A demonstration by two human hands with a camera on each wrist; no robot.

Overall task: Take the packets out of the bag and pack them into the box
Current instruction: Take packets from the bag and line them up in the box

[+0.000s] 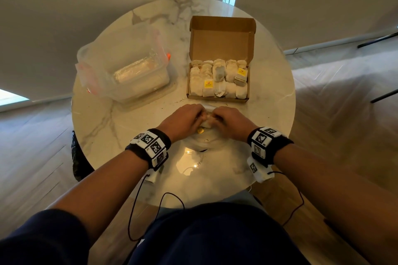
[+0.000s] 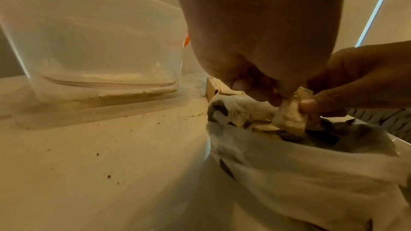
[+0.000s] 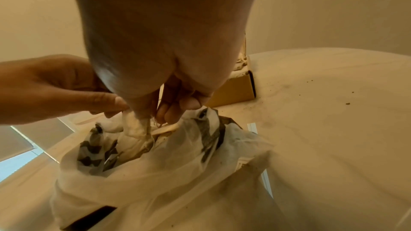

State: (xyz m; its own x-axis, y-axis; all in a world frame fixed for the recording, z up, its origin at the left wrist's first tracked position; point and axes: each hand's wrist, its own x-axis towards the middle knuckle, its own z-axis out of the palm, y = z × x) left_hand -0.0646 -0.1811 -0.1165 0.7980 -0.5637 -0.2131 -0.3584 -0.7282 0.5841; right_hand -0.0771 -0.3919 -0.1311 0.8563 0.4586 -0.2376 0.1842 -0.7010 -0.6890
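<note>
A small crumpled white packet [image 2: 289,115] hangs over the mouth of a thin translucent plastic bag [image 2: 300,168] near the table's front. My left hand [image 1: 185,118] and right hand [image 1: 230,120] meet over the bag, and both pinch this packet [image 3: 138,127] at its top. The bag [image 3: 155,173] lies open under the hands, with more packets and dark scraps inside. Behind the hands stands the open cardboard box [image 1: 221,43], its tray filled with rows of several white packets [image 1: 218,79], two showing yellow tags.
A clear plastic container [image 1: 122,71] with orange clips sits on its lid at the left of the round marble table [image 1: 129,135]. Dark crumbs are scattered on the table between the container and the box. Wires run down from both wrist bands.
</note>
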